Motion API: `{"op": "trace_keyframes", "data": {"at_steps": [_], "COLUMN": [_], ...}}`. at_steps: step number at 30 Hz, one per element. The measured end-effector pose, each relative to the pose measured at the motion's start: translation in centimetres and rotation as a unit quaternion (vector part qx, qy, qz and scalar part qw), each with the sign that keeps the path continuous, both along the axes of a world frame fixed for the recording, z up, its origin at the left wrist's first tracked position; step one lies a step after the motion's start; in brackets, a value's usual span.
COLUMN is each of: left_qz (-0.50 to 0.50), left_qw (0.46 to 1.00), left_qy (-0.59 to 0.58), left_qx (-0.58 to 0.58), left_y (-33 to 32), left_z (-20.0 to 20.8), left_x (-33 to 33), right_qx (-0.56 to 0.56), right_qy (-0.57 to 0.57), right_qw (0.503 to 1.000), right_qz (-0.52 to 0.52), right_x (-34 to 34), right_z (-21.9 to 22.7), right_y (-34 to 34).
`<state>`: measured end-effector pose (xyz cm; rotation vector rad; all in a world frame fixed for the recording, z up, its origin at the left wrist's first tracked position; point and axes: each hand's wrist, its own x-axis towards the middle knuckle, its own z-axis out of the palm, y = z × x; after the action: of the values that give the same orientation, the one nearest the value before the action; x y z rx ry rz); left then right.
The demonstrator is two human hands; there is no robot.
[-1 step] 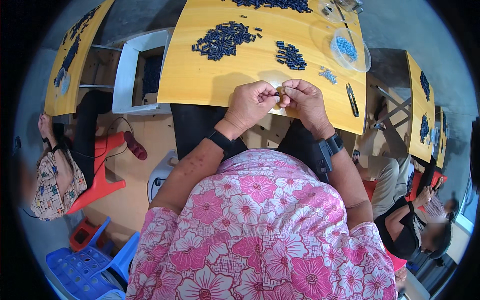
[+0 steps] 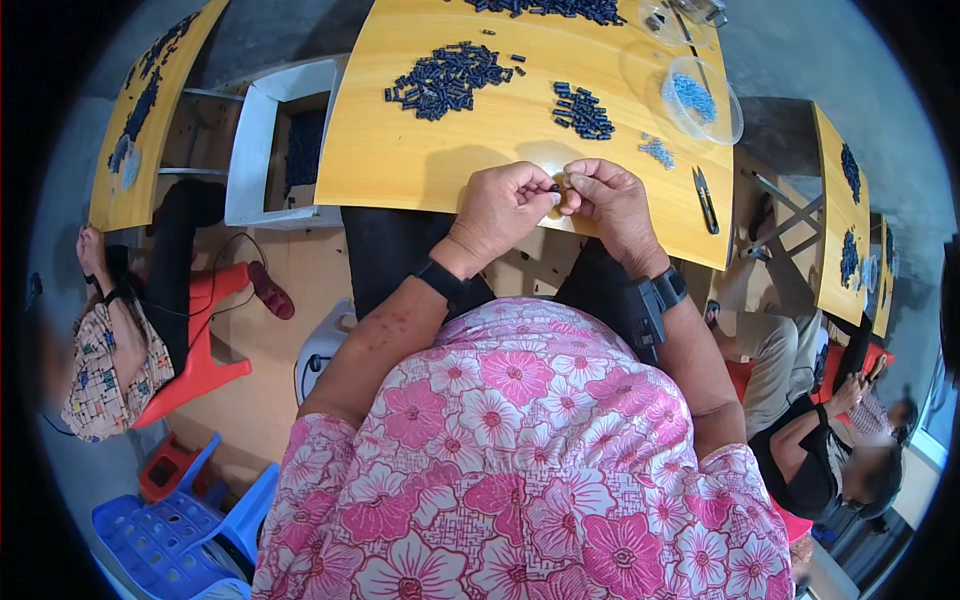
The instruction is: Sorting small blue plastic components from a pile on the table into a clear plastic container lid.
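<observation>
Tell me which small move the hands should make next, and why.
Perhaps the right hand should ease toward the small dark piece, because the left hand pinches it and both are very near. Whether the right hand holds anything is unclear.

Yellow bench (image 2: 370,170), several piles

A broad heap of short dark pieces (image 2: 450,82) lies left of centre, a smaller dark cluster (image 2: 583,111) to its right, and another dark heap (image 2: 560,8) along the far edge. Toward the right sit scattered pale-blue bits (image 2: 657,151), a clear round tub (image 2: 684,66) and snips (image 2: 706,200).
</observation>
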<state>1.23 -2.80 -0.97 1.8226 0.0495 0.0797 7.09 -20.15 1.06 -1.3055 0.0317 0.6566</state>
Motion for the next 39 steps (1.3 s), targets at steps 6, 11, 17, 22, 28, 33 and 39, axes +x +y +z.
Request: {"op": "trace_keyframes", "data": {"at_steps": [6, 11, 17, 22, 28, 33, 39], "left_qz": [0.003, -0.004, 0.002, -0.002, -0.004, -0.002, -0.001], "left_qw": [1.0, 1.0, 1.0, 1.0, 1.0, 1.0, 0.999], "left_qy": [0.005, 0.01, 0.009, 0.02, 0.021, 0.017, 0.028], "left_qx": [-0.011, -0.004, -0.009, -0.019, -0.009, -0.023, -0.027], "left_y": [-0.2, -0.1, -0.2, -0.1, -0.1, 0.2, 0.3], "left_z": [-0.3, 0.2, 0.2, 0.8, 0.6, 0.0, 0.2], "left_x": [0.1, 0.2, 0.1, 0.1, 0.2, 0.2, 0.3], "right_qx": [0.013, -0.03, -0.035, -0.095, -0.092, -0.116, -0.151], "right_qy": [0.011, -0.012, -0.021, -0.064, -0.164, -0.204, -0.297], "right_qw": [1.0, 0.998, 0.998, 0.992, 0.98, 0.971, 0.942], "right_qz": [0.02, 0.045, 0.048, 0.047, 0.055, 0.047, 0.035], "right_x": [0.2, 0.2, 0.0, -0.2, -0.1, -0.6, -1.8], "right_z": [0.0, -0.1, 0.2, 1.3, 0.4, 0.3, -0.1], "right_y": [0.0, 0.0, 0.1, 0.4, 0.1, 0.2, 0.0]}}
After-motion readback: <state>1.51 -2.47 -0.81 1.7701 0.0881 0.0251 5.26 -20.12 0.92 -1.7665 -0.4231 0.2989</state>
